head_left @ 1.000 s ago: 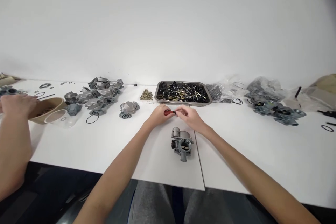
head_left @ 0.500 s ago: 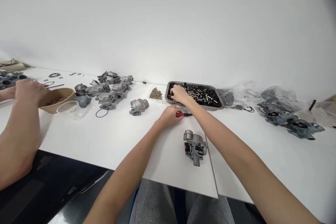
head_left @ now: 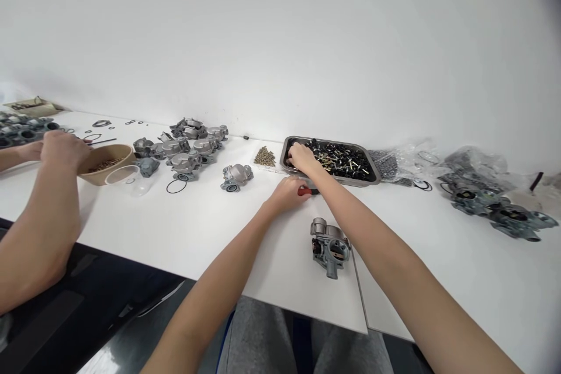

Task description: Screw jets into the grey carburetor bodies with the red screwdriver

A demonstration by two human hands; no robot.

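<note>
My left hand (head_left: pixel 289 193) rests on the white table, closed round a red-handled screwdriver (head_left: pixel 305 191) whose dark shaft points right. Beyond it, my right hand (head_left: pixel 301 158) reaches into the left end of a metal tray (head_left: pixel 329 180). Its fingers are curled down among black parts and brass-coloured screws (head_left: pixel 344 162); what they pinch, if anything, is hidden. Nearer to me, between my forearms, a grey metal carburetor (head_left: pixel 331 248) sits on the table, touched by neither hand.
Small brass pieces (head_left: pixel 265 156) lie heaped left of the tray. More carburetors (head_left: pixel 186 162) stand farther left, others (head_left: pixel 508 210) at right by plastic bags (head_left: pixel 412 158). At left, a co-worker's hand (head_left: pixel 65 149) is beside a brown paper bowl (head_left: pixel 125 165) and a clear cup (head_left: pixel 139 184).
The view has turned slightly left, so everything sits a little farther right. My right hand stays in the tray and my left still holds the screwdriver.
</note>
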